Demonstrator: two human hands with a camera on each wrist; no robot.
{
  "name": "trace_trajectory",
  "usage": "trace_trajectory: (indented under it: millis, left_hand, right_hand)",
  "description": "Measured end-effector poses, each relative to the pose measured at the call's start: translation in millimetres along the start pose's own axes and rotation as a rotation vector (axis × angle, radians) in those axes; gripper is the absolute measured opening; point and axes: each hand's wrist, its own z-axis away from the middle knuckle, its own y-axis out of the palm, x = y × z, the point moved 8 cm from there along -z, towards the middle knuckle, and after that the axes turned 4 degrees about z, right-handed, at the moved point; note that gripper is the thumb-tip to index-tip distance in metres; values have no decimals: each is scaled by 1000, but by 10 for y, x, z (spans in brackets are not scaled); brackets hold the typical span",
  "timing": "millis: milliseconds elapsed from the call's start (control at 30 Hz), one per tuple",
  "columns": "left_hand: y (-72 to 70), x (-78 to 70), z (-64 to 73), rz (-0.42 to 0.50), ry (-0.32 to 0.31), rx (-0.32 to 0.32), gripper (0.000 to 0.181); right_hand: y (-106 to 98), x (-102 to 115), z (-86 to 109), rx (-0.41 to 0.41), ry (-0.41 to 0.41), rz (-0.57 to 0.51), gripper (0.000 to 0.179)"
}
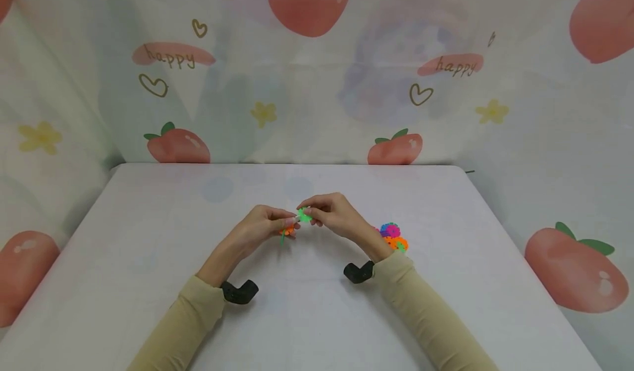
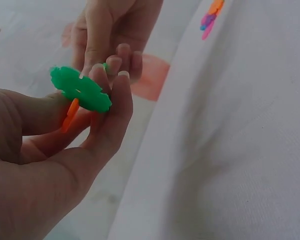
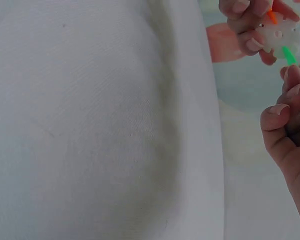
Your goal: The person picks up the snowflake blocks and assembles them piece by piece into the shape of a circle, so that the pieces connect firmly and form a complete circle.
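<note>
My left hand (image 1: 255, 230) grips a small joined piece of notched plastic interlocking discs. In it, a green disc (image 2: 82, 89) meets an orange disc (image 2: 70, 116) at an angle, and a white disc (image 3: 289, 44) faces the right wrist view. Fingers of the left hand cover part of the orange and white discs. Between thumb and fingers, my right hand (image 1: 337, 217) pinches a bright green disc (image 1: 304, 214). Its edge meets the rim of the white disc, both hands being close together above the table.
Beside the right forearm, a small pile of notched discs (image 1: 398, 243) in orange, pink, blue and green lies on the white-covered table (image 1: 297, 327). Black wrist mounts (image 1: 240, 292) stick out from both cuffs. A printed curtain (image 1: 307, 85) hangs behind and along the sides.
</note>
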Motion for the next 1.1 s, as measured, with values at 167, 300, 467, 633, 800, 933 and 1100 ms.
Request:
trace_trajectory:
  millis: [167, 300, 467, 633, 800, 933, 1100]
  left_hand:
    - [-7, 10, -1, -5, 3, -6, 32]
    - [-6, 40, 2, 13, 3, 1, 33]
    - [-5, -8, 42, -10, 25, 35, 36]
    - [6, -37, 59, -101, 0, 90, 35]
    - [-19, 5, 18, -62, -45, 39, 30]
    - [-22, 13, 15, -34, -43, 19, 29]
    - [-61, 17, 23, -21, -41, -18, 29]
  right_hand:
    - [29, -46, -23, 30, 12, -16, 21]
    - [81, -98, -36, 38, 3, -58, 21]
    - [121, -122, -42, 15, -1, -109, 21]
    - [111, -108, -26, 2, 26, -56, 16]
    - [95, -61, -14, -8, 26, -31, 13]
    - [63, -45, 13, 7, 17, 14, 15]
    - [-56, -99, 112, 30, 32, 75, 25]
